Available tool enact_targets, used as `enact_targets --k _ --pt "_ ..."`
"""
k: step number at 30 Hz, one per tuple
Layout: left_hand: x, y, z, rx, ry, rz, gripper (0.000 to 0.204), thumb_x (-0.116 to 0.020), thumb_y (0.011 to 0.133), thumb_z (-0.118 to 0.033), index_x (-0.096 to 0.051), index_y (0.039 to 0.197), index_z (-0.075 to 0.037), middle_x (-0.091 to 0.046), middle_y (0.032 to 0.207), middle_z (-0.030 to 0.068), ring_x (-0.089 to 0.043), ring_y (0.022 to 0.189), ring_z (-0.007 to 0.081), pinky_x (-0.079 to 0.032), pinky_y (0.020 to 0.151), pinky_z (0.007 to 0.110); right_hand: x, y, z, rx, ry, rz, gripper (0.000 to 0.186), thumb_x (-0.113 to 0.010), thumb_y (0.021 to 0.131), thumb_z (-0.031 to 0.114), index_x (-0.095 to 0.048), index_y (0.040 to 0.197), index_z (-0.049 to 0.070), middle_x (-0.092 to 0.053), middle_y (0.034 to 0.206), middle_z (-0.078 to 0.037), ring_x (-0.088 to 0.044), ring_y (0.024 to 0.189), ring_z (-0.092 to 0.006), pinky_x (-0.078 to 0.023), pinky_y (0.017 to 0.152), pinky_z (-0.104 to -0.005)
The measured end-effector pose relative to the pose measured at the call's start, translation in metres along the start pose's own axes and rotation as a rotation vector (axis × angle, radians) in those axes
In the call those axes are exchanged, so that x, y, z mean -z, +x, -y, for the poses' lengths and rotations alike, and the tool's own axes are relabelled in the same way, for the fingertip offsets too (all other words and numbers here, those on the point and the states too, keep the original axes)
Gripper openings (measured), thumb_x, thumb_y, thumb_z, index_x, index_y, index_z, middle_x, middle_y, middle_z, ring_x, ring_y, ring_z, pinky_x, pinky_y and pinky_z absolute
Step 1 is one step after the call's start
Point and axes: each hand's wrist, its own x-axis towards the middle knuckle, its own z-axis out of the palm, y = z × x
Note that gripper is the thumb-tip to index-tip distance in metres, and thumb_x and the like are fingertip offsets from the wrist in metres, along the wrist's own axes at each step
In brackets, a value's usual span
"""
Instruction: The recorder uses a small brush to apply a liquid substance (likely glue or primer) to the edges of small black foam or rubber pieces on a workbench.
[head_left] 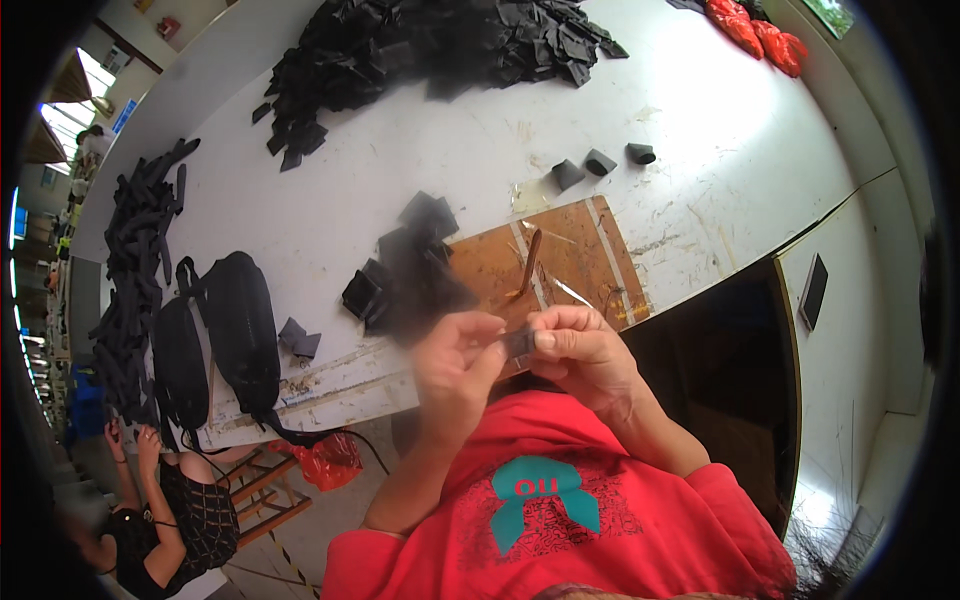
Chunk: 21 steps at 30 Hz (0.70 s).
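In front of my red shirt, both my hands meet over a small black piece of fabric (519,343). My right hand (590,357) pinches its right end between thumb and fingers. Curled and slightly blurred, my left hand (452,365) has its thumb and fingertips closed at the piece's left end. Just beyond them lies a worn brown board (590,245) with a curved brown strip-like tool (531,262) standing on it. Left of the board is a loose pile of black fabric pieces (415,265), partly smeared by a dark blur.
A large heap of black pieces (430,50) covers the far table. Three rolled black pieces (600,162) stand beyond the board. At left lie two black bags (240,330) and a heap of dark strips (130,270). Another person (165,510) sits at lower left. Red plastic bags (755,32) lie far right.
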Motion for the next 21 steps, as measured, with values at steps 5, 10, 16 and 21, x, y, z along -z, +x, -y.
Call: enact_targets --k 5,10,16,21 --pt "-0.031 0.012 -0.012 -0.436 0.257 -0.138 0.016 -0.046 0.078 0.006 -0.052 0.093 0.005 -0.06 0.08 0.0144 -0.043 0.041 0.0036 -0.032 0.035 0.017 -0.02 -0.006 0.029 0.095 -0.284 0.152 0.021 -0.058 0.084 0.023 -0.053 0.073 0.006 -0.043 0.06 0.003 -0.034 0.052 -0.0058 -0.028 0.046 -0.0204" --pt "-0.048 0.024 -0.062 0.197 -0.811 0.499 0.021 -0.042 0.084 0.001 -0.047 0.104 0.002 -0.059 0.087 0.0153 -0.029 0.029 0.0011 -0.023 0.029 0.017 -0.076 -0.002 0.081 0.484 -0.824 0.22 0.031 -0.052 0.089 0.031 -0.05 0.071 0.007 -0.042 0.06 0.006 -0.034 0.052 -0.0022 -0.027 0.046 -0.0189" --pt "-0.023 0.044 -0.032 0.034 -0.387 0.291 0.014 -0.05 0.087 -0.006 -0.053 0.1 -0.004 -0.061 0.08 0.0076 -0.026 0.032 0.0015 -0.022 0.032 0.016 -0.022 0.044 0.07 0.177 -0.583 0.376 0.027 -0.053 0.089 0.03 -0.056 0.077 0.006 -0.045 0.067 0.006 -0.038 0.059 -0.0024 -0.031 0.051 -0.0174" --pt "-0.028 0.046 -0.046 -0.155 -0.215 0.131 0.014 -0.054 0.084 -0.008 -0.056 0.098 -0.006 -0.056 0.075 0.0023 -0.03 0.04 0.0027 -0.025 0.039 0.017 -0.042 0.039 0.081 0.374 -0.89 0.275 0.033 -0.052 0.089 0.034 -0.052 0.072 0.005 -0.039 0.059 0.006 -0.035 0.055 -0.0024 -0.029 0.048 -0.0191"
